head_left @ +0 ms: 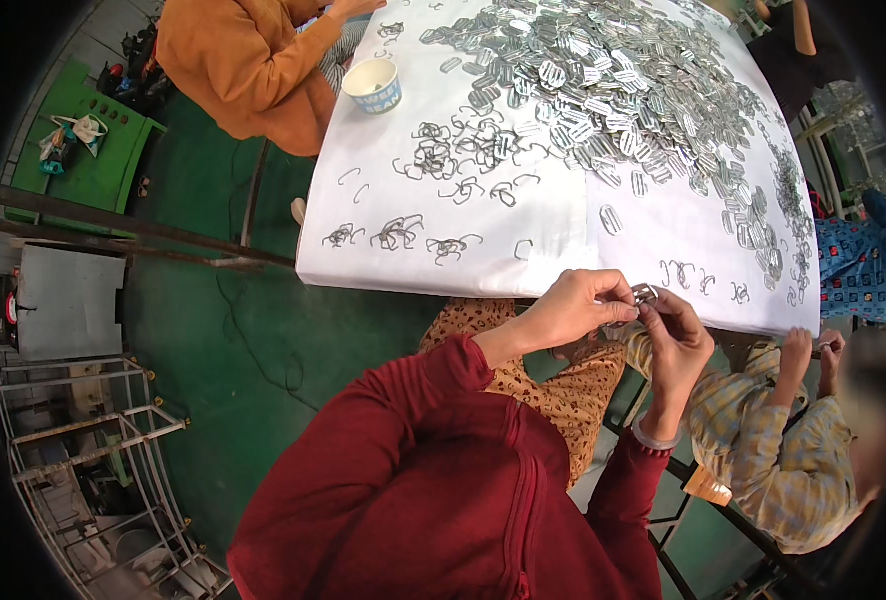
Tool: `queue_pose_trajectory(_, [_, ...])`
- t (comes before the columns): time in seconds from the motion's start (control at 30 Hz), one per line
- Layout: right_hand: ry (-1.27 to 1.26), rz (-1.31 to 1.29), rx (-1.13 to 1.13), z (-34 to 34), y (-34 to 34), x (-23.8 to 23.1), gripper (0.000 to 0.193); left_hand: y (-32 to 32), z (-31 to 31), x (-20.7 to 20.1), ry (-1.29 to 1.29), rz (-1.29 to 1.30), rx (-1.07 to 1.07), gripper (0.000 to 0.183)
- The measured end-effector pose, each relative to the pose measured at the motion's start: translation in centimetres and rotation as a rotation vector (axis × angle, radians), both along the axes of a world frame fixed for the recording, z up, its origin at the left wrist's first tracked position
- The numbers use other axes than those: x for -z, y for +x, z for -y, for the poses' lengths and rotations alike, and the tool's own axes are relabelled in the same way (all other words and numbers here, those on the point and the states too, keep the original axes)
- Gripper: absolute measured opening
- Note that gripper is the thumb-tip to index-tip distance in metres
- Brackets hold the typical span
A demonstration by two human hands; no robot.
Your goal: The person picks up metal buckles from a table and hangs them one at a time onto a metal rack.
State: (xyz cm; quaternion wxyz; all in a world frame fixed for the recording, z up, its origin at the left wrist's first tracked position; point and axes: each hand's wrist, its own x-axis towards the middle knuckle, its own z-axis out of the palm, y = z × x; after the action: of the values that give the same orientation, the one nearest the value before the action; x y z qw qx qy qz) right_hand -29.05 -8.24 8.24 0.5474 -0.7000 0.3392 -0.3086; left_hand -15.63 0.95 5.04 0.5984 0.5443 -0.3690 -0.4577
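— What's that in the fingers?
— A small metal piece (645, 295), silvery-grey, with bright glints and darker gaps.
— Who has hold of it?
— Both hands: the left hand (575, 312) and the right hand (678, 345) pinch it between their fingertips.
— Where is it?
— Seen against the near edge of the white table (338, 268).
— Its full shape and tilt?
— Can't tell; the fingers partly cover it.

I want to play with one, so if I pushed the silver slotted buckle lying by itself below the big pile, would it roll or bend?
The slotted buckle probably wouldn't roll, because it lies flat. It looks like shiny metal, so it's likely stiff. Its open slots suggest it may be light.
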Motion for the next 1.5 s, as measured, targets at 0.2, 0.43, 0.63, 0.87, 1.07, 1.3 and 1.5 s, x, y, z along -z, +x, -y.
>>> queue_pose_trajectory(0.2, [-0.022, 0.195, 0.153, -1.8, -0.2, 0.4, 0.021, -0.4, -0.7, -1.0, 0.048, 0.186, -0.039, 0.013])
queue_pose_trajectory(0.43, [0.109, 0.269, 0.098, -2.5, -0.3, 1.3, 0.022, 4.5, -2.0, 1.8, -0.048, 0.525, -0.302, 0.045])
queue_pose_trajectory(0.63, [0.112, 0.153, 0.150, -2.4, -1.8, -0.2, 0.018, 16.7, -0.5, 7.0, 0.334, 1.187, -0.558, 0.015])
queue_pose_trajectory(0.87, [0.216, 0.236, 0.124, -2.4, -1.5, -0.3, 0.016, 18.5, -1.5, 8.0, 0.385, 1.185, -0.533, 0.009])
queue_pose_trajectory(1.07, [0.181, 0.209, 0.095, -2.6, -2.4, -0.4, 0.016, 14.3, 0.2, 3.9, -0.009, 0.940, -0.601, 0.011])
queue_pose_trajectory(1.3, [0.188, 0.137, 0.063, -2.9, -2.3, -0.9, 0.016, 2.6, -0.5, -4.2, -0.162, 0.356, -0.095, 0.017])
queue_pose_trajectory(1.5, [0.162, 0.221, 0.080, -3.1, -2.5, -0.3, 0.014, -2.0, -0.6, -3.9, -0.378, 0.658, -0.137, 0.013])
